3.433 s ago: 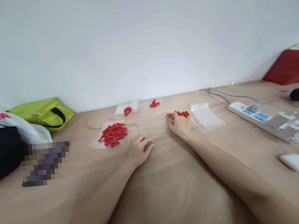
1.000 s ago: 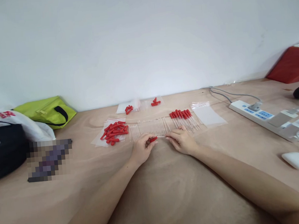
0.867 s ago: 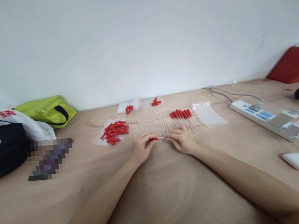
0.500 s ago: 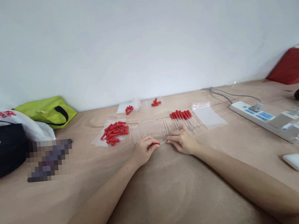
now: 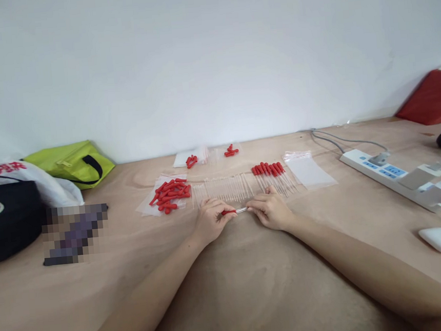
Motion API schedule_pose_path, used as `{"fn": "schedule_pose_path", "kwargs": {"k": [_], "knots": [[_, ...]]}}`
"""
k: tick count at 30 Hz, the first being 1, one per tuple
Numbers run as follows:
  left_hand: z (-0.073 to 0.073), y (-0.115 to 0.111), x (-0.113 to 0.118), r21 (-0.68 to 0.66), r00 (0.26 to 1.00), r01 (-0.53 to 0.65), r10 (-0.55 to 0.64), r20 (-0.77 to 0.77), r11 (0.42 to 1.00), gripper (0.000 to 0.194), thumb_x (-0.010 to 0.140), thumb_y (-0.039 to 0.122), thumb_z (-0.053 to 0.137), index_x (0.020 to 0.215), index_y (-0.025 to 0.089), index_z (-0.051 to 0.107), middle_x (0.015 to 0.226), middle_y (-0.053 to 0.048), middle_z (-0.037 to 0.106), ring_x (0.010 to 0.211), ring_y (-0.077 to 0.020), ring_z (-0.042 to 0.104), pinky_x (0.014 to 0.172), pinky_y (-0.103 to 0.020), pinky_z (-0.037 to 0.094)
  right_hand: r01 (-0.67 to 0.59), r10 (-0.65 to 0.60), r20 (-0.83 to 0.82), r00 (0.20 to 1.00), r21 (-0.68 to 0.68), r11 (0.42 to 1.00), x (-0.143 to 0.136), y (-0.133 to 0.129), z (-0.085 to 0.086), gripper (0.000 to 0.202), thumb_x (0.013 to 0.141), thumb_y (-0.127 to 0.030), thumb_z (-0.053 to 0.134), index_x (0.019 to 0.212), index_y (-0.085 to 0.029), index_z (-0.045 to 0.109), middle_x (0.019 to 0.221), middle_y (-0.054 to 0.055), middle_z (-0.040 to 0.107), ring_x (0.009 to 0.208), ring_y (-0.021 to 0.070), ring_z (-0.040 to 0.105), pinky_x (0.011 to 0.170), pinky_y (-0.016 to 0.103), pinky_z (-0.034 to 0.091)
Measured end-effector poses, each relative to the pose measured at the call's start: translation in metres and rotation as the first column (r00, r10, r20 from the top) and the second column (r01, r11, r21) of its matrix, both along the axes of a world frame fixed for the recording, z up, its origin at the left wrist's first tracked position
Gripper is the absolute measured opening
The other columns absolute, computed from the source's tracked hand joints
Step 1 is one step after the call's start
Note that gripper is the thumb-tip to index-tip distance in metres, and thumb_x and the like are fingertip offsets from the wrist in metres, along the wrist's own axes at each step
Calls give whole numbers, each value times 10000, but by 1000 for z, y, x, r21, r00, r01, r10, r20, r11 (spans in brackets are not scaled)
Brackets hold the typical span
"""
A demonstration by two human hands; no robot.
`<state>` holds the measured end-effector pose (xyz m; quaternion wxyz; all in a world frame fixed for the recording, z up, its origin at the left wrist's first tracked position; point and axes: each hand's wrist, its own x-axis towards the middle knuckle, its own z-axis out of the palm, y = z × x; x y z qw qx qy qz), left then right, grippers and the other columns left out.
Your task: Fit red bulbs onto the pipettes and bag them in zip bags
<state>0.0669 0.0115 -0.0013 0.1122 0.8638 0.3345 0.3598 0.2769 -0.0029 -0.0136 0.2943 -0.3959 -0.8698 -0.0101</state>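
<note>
The left hand point(image 5: 211, 220) pinches a red dropper bulb point(image 5: 228, 212), which is partly hidden inside it; the right hand point(image 5: 269, 210) grasps a clear tube point(image 5: 241, 210) and covers its right end. Bulb and tube are in one line, nearly parallel to the far edge of the table point(image 5: 231, 288) and well apart from it, the bulb pointing left.

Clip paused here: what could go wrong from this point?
1. The thin clear tube in the right hand meets the red bulb in the left hand; a crooked push might make it slip.
2. The row of clear tubes lies just beyond the hands, so a knuckle could knock it out of line.
3. The loose red bulbs are heaped up; a careless grab might scatter some.
</note>
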Motion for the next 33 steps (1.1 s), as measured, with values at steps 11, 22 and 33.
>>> {"fn": "schedule_pose_path", "kwargs": {"k": [11, 22, 33], "knots": [[1, 2, 0, 36, 999, -30, 30, -22, 999, 150, 745, 339, 629, 687, 201, 628, 674, 25, 671, 663, -132, 595, 771, -333, 315, 3, -5, -19, 1000, -73, 997, -2, 1, 2, 231, 864, -226, 388, 808, -192, 609, 744, 4, 667, 647, 114, 535, 677, 304, 174], [-3, 3, 0, 148, 996, -42, 54, -74, 988, 141, 755, 315, 617, 670, 204, 601, 671, 37, 668, 652, -127, 588, 825, -353, 272, 40, -39, 81, 996, -5, 999, -7, -3, 3, 236, 845, -207, 402, 761, -178, 621, 661, 7, 631, 605, 108, 490, 652, 308, 160], [-3, 6, 4, 174, 991, -38, 59, -118, 984, 147, 769, 325, 593, 685, 204, 604, 691, 29, 677, 687, -131, 596, 861, -357, 272, 66, -82, 108, 991, 139, 988, -15, -1, 0, 251, 838, -198, 403, 713, -166, 619, 623, 12, 605, 567, 104, 435, 649, 313, 172]]}}
